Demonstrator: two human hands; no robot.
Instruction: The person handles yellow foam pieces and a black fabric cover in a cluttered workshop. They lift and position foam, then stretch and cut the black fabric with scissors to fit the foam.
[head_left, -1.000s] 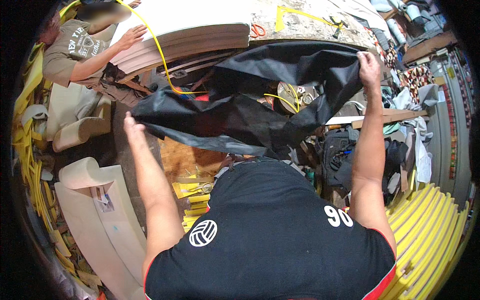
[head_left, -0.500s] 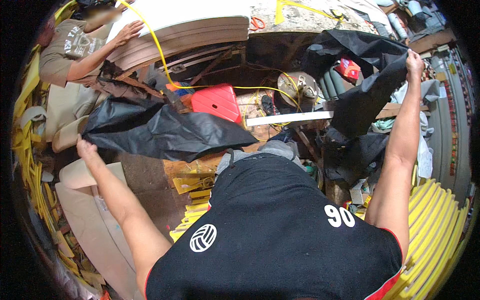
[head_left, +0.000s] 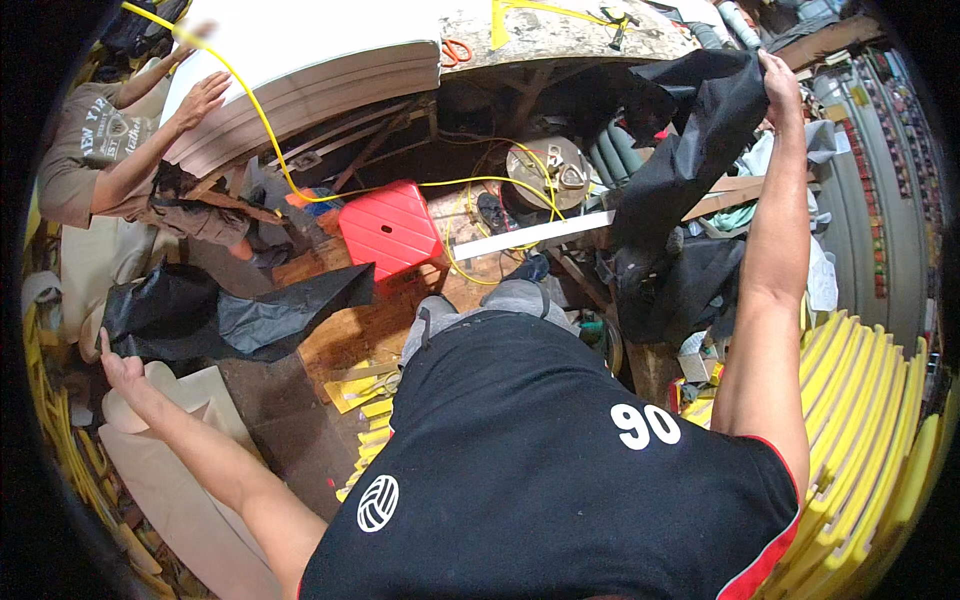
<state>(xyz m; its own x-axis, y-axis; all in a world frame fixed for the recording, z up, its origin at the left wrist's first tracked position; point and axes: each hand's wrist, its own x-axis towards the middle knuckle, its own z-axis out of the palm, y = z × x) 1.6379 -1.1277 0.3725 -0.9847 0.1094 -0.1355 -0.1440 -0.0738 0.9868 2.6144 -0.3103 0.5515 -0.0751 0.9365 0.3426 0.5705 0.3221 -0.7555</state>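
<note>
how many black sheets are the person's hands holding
2: the left black sheet is held at its edge by the left hand, and the right black sheet hangs from the right hand. Their folds could hide another layer.

Light falls mostly across the far side of the room, where the white stack (head_left: 340,25) glares so hard that its top washes out. The worktop (head_left: 560,38) beside it is bright too, but underneath everything sinks into murky shadow. A grey sheen catches the black cloth on the left (head_left: 265,325), while the black cloth on the right (head_left: 690,150) swallows most of its fold detail. The red stool (head_left: 390,230) looks vivid and fairly crisp. Toward the rim, yellow-edged strips (head_left: 840,430) bow outward, and the corners drop to black.
</note>
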